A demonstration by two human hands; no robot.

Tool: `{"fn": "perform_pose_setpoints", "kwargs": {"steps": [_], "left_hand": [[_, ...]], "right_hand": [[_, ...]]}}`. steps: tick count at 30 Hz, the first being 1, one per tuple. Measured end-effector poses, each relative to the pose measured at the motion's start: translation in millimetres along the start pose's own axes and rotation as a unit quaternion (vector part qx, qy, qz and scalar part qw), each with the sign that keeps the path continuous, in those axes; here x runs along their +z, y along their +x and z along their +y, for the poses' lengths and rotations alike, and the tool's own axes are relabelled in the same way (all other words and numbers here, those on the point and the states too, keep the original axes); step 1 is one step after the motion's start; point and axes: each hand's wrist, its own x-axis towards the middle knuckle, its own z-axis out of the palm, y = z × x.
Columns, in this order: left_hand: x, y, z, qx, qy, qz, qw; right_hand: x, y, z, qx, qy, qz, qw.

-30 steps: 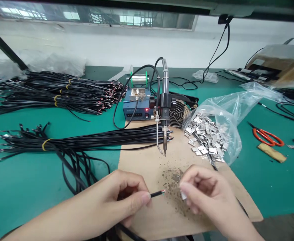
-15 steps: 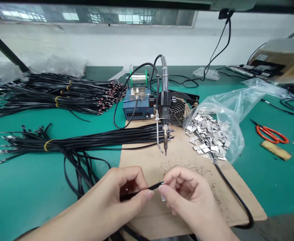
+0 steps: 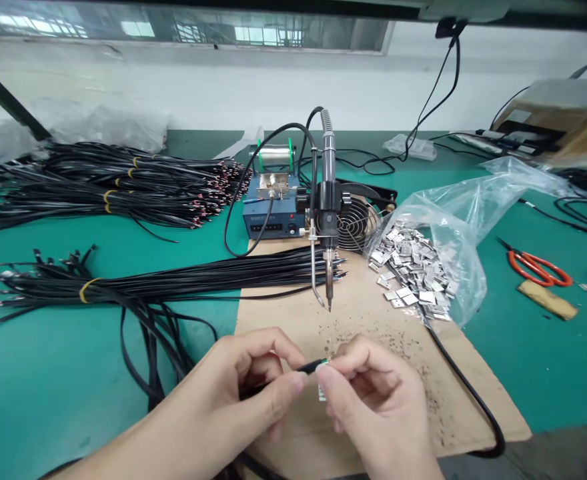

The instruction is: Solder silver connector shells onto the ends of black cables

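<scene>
A black cable (image 3: 311, 367) is pinched between the thumb and fingers of my left hand (image 3: 261, 383), its stripped end pointing right. At that tip, my right hand (image 3: 373, 393) has thumb and forefinger closed on the thin coloured wires (image 3: 325, 362). A small silver USB connector (image 3: 322, 393) shows under the right thumb, apparently kept in the same hand; most of it is hidden. Just beyond both hands, a soldering iron (image 3: 329, 280) hangs tip down in a stand, with a thin solder feed tube (image 3: 316, 273) beside it.
Cardboard (image 3: 273, 320) covers the green bench. A clear bag (image 3: 468, 267) spills silver USB connectors (image 3: 418, 267) to the right, near orange-handled cutters (image 3: 538, 267) and a yellow sponge (image 3: 547, 299). Bundled black cables (image 3: 198, 277) lie left. A blue solder feeder (image 3: 273, 217) and fan (image 3: 353, 223) stand behind.
My right fingers have shifted slightly, and a bit more of the connector shows below the thumb. The left hand keeps its hold on the cable. The view has moved a little.
</scene>
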Motion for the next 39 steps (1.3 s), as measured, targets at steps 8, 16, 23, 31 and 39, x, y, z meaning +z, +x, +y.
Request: {"fn": "perform_pose_setpoints", "kwargs": {"steps": [8, 16, 23, 31, 39], "left_hand": [[-5.3, 11, 7, 0.051, 0.118, 0.054, 0.99], [-23.0, 72, -2, 0.006, 0.037, 0.064, 0.997], [-16.4, 69, -9, 0.027, 0.008, 0.046, 0.999], [-11.2, 67, -4, 0.037, 0.005, 0.056, 0.998], [-7.7, 64, 2, 0.057, 0.011, 0.095, 0.994]], "right_hand": [[-47, 23, -7, -0.027, -0.175, -0.107, 0.978], [-52, 90, -20, 0.158, -0.094, -0.196, 0.963], [-48, 93, -8, 0.166, -0.031, -0.197, 0.966], [-51, 91, -12, 0.152, 0.011, -0.216, 0.965], [-52, 89, -12, 0.151, 0.023, -0.215, 0.965]]}}
